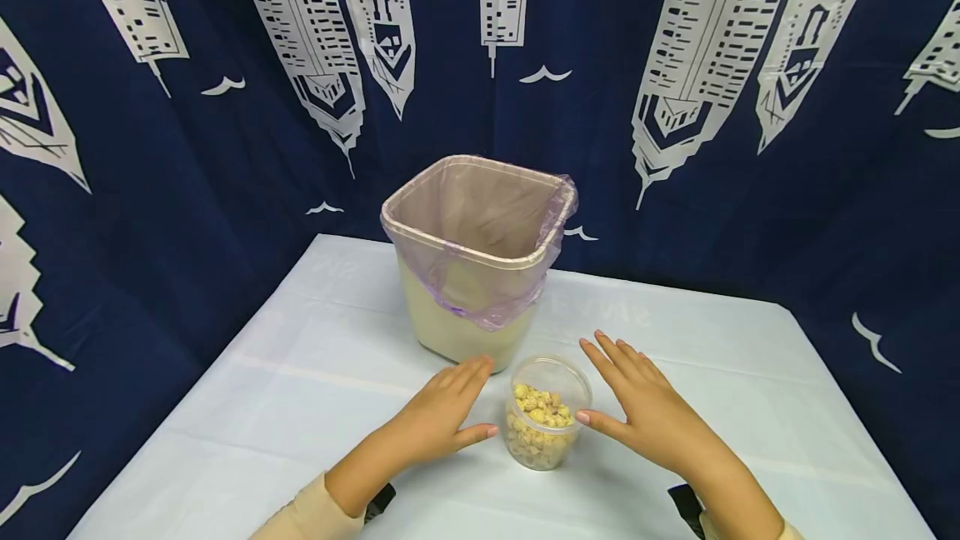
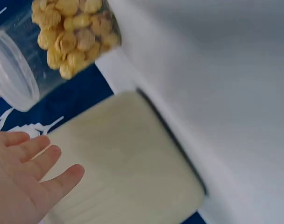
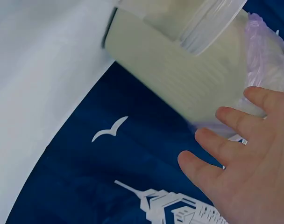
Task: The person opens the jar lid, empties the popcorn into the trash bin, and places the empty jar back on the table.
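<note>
A clear plastic jar (image 1: 537, 443) stands upright on the table, partly filled with yellow popcorn (image 1: 543, 408). No lid shows on its round rim. To the left of the jar is my left hand (image 1: 444, 415), fingers straight and thumb apart, holding nothing. On the other side my right hand (image 1: 645, 407) spreads its fingers. Its thumb tip overlaps the jar's edge in the head view; whether they touch I cannot tell. Both wrist views show the jar too: the popcorn (image 2: 76, 37) from the left, the clear rim (image 3: 212, 28) from the right.
Right behind the jar stands a cream trash bin (image 1: 442, 319), lined with a translucent purple bag (image 1: 495, 294) folded over its rim. A white cloth covers the table (image 1: 247, 407). Dark blue curtain (image 1: 465, 107) with white building prints hangs around the table's back and sides.
</note>
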Tool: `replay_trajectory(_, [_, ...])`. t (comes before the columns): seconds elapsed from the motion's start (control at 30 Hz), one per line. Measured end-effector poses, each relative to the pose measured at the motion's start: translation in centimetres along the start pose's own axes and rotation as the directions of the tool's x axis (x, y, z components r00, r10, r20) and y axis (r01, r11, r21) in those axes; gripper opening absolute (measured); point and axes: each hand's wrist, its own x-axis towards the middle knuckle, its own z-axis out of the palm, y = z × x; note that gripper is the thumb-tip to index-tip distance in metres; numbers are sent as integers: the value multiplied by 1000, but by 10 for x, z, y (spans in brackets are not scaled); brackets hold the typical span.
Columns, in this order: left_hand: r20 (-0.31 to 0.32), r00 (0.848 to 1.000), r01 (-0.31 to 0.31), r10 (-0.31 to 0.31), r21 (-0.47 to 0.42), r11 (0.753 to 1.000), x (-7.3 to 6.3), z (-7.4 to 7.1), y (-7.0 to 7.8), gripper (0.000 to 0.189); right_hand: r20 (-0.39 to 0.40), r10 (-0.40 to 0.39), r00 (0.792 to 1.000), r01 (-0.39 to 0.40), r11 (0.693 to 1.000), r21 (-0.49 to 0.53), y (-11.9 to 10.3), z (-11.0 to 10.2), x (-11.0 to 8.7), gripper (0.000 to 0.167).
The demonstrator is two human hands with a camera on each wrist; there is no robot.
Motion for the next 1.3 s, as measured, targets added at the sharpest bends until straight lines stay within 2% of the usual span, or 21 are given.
replay_trajectory(0.1, [14,999,36,-35,-107,994,3,8,4,81,-2,-21,1000,21,1000,9,-5,2,5,84])
replay_trajectory(0.2, [32,997,77,-72,-218,973,5,14,8,85,-1,-39,999,39,999,19,-10,5,11,88])
replay_trajectory(0.3, [52,995,100,-89,-277,956,6,20,10,88,12,-51,999,51,999,16,-15,10,18,90])
replay_trajectory(0.43, [73,994,104,-86,-294,950,8,28,13,90,50,-44,998,44,999,0,-21,16,25,94])
replay_trajectory(0.67, [97,992,105,-79,-311,945,8,33,16,90,141,15,990,-18,1000,20,-26,26,32,99])
replay_trajectory(0.83, [76,994,102,-83,-302,948,9,35,19,93,123,34,992,-33,999,-9,-30,28,36,100])
replay_trajectory(0.97, [7,997,70,-71,-284,956,10,37,23,97,69,52,996,-52,999,-6,-32,28,36,102])
replay_trajectory(1.03, [-59,996,49,-67,-266,963,12,37,24,100,35,59,998,-60,998,18,-32,27,34,105])
replay_trajectory(1.1, [-149,987,21,-58,-235,972,15,38,26,104,1,55,998,-55,997,53,-33,25,32,107])
replay_trajectory(1.17, [-251,967,-7,-42,-192,981,18,39,28,109,-20,56,998,-55,995,89,-35,23,29,108])
replay_trajectory(1.3, [-411,911,-30,-14,-101,994,23,39,32,116,-48,82,996,-73,985,156,-39,19,23,108])
